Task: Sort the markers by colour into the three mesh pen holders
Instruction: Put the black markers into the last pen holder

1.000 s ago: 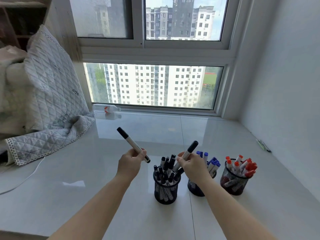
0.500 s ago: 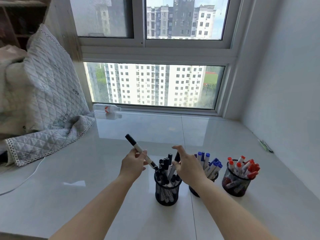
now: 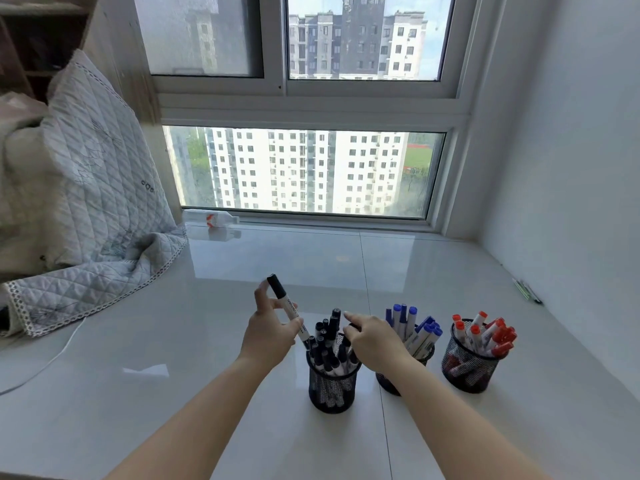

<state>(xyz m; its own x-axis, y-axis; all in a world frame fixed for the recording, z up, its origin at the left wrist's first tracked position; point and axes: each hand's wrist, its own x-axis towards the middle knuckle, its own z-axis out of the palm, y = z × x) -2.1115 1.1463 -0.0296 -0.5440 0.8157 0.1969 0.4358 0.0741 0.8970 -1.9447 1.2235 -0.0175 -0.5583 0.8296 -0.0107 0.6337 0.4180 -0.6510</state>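
Above black-marker holder: left hand pinches black marker, tip lowered since earlier; right hand now empty, fingers loose (its marker dropped in). Sorting nearly finished.

Bright daylight pours in from the window at my twelve o'clock, glaring pale across the glossy tabletop and mirroring the frame. Shadows stay soft. Everything looks sharp at centre; the wide lens bends the walls and my forearms toward the edges.
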